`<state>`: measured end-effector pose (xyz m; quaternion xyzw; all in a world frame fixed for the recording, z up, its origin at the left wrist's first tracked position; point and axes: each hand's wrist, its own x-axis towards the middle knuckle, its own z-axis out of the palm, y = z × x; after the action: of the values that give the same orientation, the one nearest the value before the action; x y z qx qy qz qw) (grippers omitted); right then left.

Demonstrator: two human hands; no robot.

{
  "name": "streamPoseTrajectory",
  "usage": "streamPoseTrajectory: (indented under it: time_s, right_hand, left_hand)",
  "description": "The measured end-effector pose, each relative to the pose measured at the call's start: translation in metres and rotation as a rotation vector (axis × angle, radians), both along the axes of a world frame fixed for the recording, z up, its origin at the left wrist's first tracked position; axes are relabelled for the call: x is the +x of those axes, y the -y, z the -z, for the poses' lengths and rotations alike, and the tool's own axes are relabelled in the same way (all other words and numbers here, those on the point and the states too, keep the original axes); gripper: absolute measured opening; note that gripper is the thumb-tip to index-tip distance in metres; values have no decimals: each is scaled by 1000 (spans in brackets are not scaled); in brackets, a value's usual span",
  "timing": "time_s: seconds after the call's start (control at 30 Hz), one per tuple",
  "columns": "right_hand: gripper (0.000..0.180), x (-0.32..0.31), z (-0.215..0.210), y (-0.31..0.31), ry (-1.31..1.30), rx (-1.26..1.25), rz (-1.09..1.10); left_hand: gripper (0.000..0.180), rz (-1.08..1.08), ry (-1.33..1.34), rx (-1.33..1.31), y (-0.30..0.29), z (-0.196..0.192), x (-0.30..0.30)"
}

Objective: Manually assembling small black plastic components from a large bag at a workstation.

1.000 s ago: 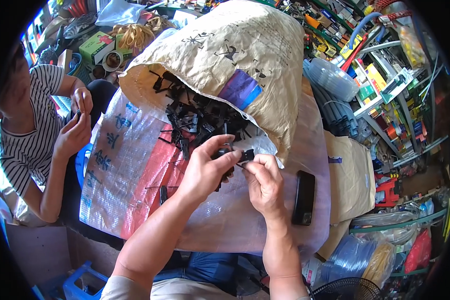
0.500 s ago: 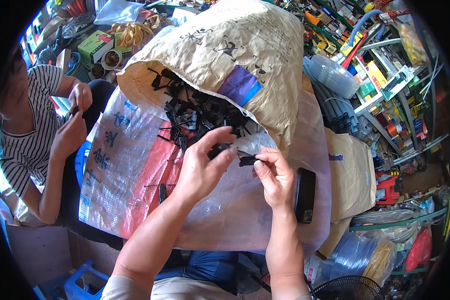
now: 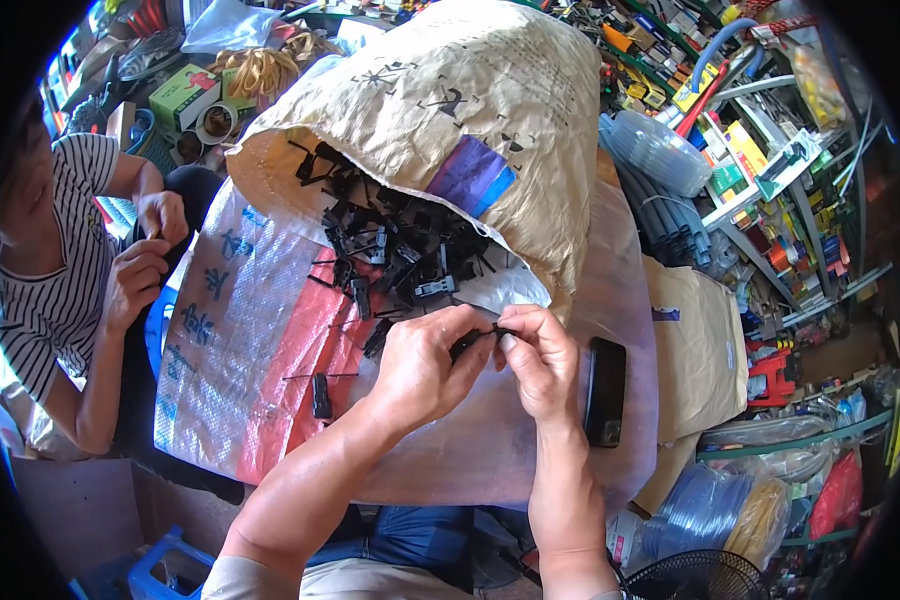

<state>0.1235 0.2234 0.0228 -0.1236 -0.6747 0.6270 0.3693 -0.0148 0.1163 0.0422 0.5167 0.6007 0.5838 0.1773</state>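
Note:
My left hand and my right hand meet just in front of the sack's mouth. Between them they pinch a small black plastic part, mostly covered by my fingers. Beyond my hands, a heap of similar black parts with thin prongs spills out of the tan woven sack. One loose black part with a thin rod lies left of my left wrist on the red stripe of the woven sheet. A black phone rests right of my right hand.
At the left, a person in a striped shirt holds something small in both hands. A flattened tan sack lies right of the sheet. Crowded shelves line the right side; a blue stool and black fan guard stand low down.
My left hand has come down from beside the heap to my right hand, and its fingers have closed on the black part. The other person's hands have shifted slightly.

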Motion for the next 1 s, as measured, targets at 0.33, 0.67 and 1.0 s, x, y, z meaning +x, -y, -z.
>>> streamPoseTrajectory:
  time_s: [0.33, 0.67, 1.0]
  right_hand:
    - [13, -5, -5, -1, 192, 111, 180]
    - [10, 3, -19, 9, 70, 103, -48]
    - [12, 9, -18, -3, 233, 70, 40]
  left_hand:
    - [16, -12, -251, 17, -8, 6, -2]
    - [26, 216, 1110, -100, 0, -1, -24]
    - [36, 288, 240, -295, 1, -4, -16]
